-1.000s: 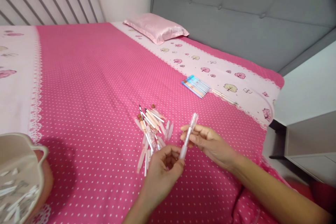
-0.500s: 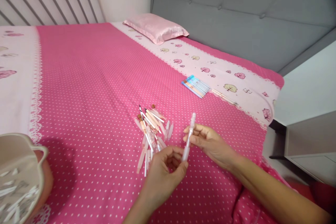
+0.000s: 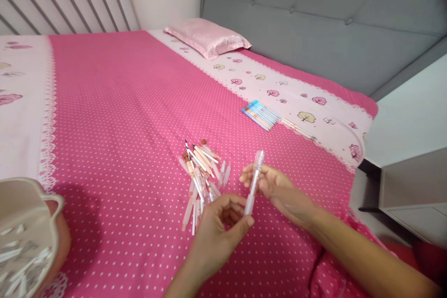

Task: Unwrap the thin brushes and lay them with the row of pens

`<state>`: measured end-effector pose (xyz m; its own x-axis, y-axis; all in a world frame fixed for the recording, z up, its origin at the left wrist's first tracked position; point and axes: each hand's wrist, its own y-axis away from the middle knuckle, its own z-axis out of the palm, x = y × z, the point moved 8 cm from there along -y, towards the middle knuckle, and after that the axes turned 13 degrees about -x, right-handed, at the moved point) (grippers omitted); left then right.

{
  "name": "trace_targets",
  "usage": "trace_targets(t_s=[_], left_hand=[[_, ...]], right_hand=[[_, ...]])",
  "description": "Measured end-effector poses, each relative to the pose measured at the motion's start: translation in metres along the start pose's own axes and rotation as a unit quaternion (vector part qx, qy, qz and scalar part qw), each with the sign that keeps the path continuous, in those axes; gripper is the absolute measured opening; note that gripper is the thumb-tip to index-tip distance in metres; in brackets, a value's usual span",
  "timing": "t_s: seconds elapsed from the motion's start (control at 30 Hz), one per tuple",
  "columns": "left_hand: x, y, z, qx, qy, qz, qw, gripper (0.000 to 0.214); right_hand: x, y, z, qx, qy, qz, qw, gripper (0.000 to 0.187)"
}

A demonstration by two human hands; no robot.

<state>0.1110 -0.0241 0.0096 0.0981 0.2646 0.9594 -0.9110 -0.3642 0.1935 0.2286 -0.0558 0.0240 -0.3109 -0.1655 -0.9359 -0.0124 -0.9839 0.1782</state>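
Note:
A translucent white pen (image 3: 253, 180) with a clear cap is held over the pink dotted bedspread (image 3: 122, 102). My right hand (image 3: 275, 188) pinches its upper half between fingers and thumb. My left hand (image 3: 218, 235) has its fingers curled around the pen's lower end, thumb against the tip. Just beyond my left hand lies a loose pile of pen parts (image 3: 200, 174): peach barrels, thin refills and clear caps.
A neat bundle of blue and orange pens (image 3: 261, 114) lies farther right on the tree-print border. A pink pillow (image 3: 207, 37) sits by the grey headboard. A beige bag (image 3: 24, 233) holding white pieces stands at the lower left. The bed edge drops off at right.
The pen tilted more upright and then rose slightly. My left thumb slid up against the pen's lower end. The pile has not moved.

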Motion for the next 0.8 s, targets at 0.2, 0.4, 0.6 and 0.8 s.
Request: trace_targets(t_s=[0.2, 0.4, 0.6, 0.8], left_hand=[[0.0004, 0.0003, 0.0013, -0.016, 0.032, 0.009, 0.999, 0.022], [0.003, 0.0009, 0.0038, -0.036, 0.017, 0.019, 0.999, 0.016], [0.0056, 0.0016, 0.0064, -0.037, 0.015, 0.023, 0.999, 0.016], [0.008, 0.0016, 0.0084, -0.046, 0.009, 0.031, 0.998, 0.018]], right_hand=[[-0.005, 0.0017, 0.0007, -0.014, -0.036, -0.004, 0.999, 0.045], [-0.0002, 0.0019, -0.0025, 0.008, -0.036, 0.005, 0.999, 0.036], [-0.0007, 0.0007, -0.0039, 0.023, -0.037, -0.007, 0.999, 0.035], [-0.001, 0.0, -0.0013, 0.001, -0.04, -0.017, 0.999, 0.033]])
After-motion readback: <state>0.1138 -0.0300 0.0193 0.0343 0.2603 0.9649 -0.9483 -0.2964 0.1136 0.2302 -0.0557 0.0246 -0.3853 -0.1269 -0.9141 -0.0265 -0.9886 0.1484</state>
